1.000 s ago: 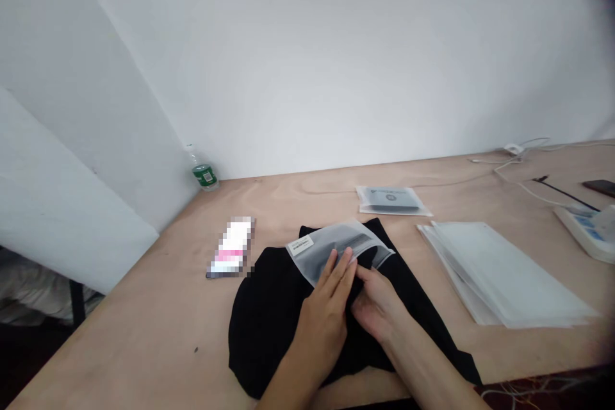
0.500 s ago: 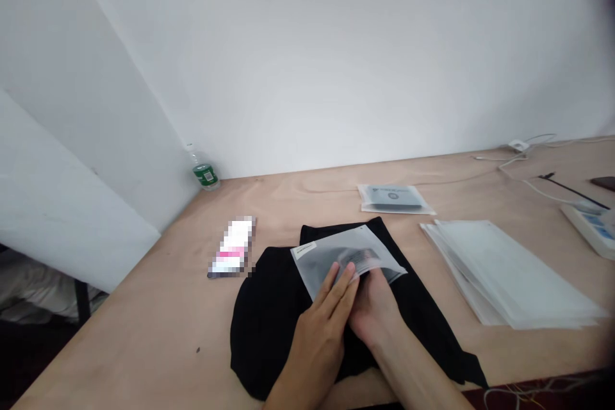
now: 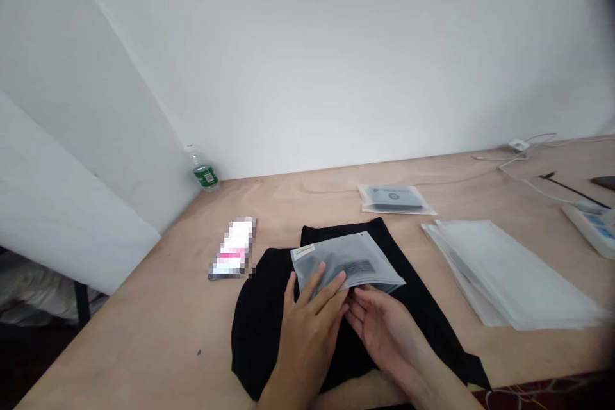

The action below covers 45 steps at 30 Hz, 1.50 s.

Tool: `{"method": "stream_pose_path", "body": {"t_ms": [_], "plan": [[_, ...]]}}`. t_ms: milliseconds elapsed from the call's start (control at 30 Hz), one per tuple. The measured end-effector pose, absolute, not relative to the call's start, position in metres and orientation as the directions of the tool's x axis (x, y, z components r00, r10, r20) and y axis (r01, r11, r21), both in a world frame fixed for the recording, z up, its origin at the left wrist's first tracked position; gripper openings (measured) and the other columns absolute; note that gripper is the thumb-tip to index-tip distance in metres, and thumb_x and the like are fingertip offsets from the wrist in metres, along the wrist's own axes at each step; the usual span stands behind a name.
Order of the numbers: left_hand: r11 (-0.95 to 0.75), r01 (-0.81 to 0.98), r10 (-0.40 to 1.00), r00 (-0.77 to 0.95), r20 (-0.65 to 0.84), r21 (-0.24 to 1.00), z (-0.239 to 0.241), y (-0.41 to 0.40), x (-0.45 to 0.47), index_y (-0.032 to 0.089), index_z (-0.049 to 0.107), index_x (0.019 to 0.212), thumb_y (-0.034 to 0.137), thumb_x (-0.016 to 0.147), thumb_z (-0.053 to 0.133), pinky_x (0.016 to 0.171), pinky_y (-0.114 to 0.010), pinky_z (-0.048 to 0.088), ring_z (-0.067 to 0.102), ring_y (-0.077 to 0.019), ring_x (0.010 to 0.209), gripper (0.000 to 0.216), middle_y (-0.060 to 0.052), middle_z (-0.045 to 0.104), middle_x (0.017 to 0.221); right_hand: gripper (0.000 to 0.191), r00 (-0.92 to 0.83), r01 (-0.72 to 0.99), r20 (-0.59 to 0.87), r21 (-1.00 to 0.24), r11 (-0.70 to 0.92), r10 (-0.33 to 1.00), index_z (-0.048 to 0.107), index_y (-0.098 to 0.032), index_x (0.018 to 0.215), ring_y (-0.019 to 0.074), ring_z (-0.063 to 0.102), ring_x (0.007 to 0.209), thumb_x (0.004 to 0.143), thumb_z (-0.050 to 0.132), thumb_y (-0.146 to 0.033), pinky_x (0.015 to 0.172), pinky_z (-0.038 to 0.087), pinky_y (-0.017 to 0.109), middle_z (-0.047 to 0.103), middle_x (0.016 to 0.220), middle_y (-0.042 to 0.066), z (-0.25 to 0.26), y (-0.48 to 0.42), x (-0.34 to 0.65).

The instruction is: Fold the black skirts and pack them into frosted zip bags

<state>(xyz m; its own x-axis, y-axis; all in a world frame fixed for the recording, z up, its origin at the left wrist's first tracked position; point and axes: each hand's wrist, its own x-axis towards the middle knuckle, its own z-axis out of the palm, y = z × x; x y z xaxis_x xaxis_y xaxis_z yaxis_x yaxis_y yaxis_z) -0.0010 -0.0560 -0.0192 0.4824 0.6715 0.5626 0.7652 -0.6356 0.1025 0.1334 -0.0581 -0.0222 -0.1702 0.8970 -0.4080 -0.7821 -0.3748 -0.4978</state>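
A frosted plastic zip bag (image 3: 379,262) with a white label and dark printed text lies on a folded black cloth or garment (image 3: 262,307). Dark contents show dimly through its film. My left hand (image 3: 310,327) rests on the bag's near left part, fingers spread and laid flat. Palm turned up, my right hand (image 3: 384,327) is at the near edge, by the bag's mouth. Its fingers are slightly bent, close to the left fingertips, and the thumb is at the edge. No object shows in the right hand.
Several frosted bags (image 3: 514,275) lie stacked at the right. Behind the cloth sits a small filled bag (image 3: 396,198). To the left are a lit phone (image 3: 233,246) and a green-labelled bottle (image 3: 206,176). A power strip (image 3: 589,227) and cables occupy the right side.
My right hand has drawn back toward me out of the bag's mouth. My left fingers have spread apart on the bag, and its front now lies flatter.
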Motion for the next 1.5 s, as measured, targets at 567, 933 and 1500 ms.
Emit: {"method": "stream_pose_path", "body": {"t_ms": [567, 933, 1500], "plan": [[-0.654, 0.736, 0.692, 0.488, 0.533, 0.175, -0.035, -0.050, 0.004, 0.019, 0.058, 0.073, 0.011, 0.086, 0.039, 0.061, -0.032, 0.043, 0.051, -0.0181, 0.071, 0.025, -0.002, 0.062, 0.079, 0.047, -0.354, 0.862, 0.149, -0.332, 0.384, 0.923, 0.035, -0.034, 0.135, 0.0346, 0.020, 0.132, 0.089, 0.034, -0.046, 0.099, 0.017, 0.064, 0.031, 0.144, 0.004, -0.023, -0.011, 0.148], [-0.603, 0.719, 0.773, 0.419, 0.476, 0.346, -0.027, -0.067, -0.060, 0.020, 0.058, 0.094, 0.001, 0.078, 0.043, 0.073, -0.033, 0.047, 0.053, -0.0187, 0.086, 0.030, -0.005, 0.060, 0.091, 0.044, -0.426, 0.799, 0.205, -0.372, 0.472, 0.881, 0.042, -0.034, 0.129, 0.0320, 0.027, 0.130, 0.088, 0.036, -0.049, 0.100, 0.014, 0.064, 0.039, 0.140, 0.004, -0.028, -0.028, 0.145], [-0.540, 0.807, 0.767, 0.356, 0.533, 0.238, -0.021, -0.063, -0.067, 0.022, 0.055, 0.081, 0.012, 0.084, 0.046, 0.075, -0.037, 0.036, 0.054, -0.0204, 0.086, 0.013, 0.000, 0.064, 0.080, 0.009, -0.517, 0.626, 0.656, -0.149, 0.765, 0.551, 0.058, -0.021, 0.078, 0.0172, 0.054, 0.094, 0.081, 0.053, -0.015, 0.091, 0.033, 0.041, 0.066, 0.098, 0.000, -0.033, -0.047, 0.126]]}}
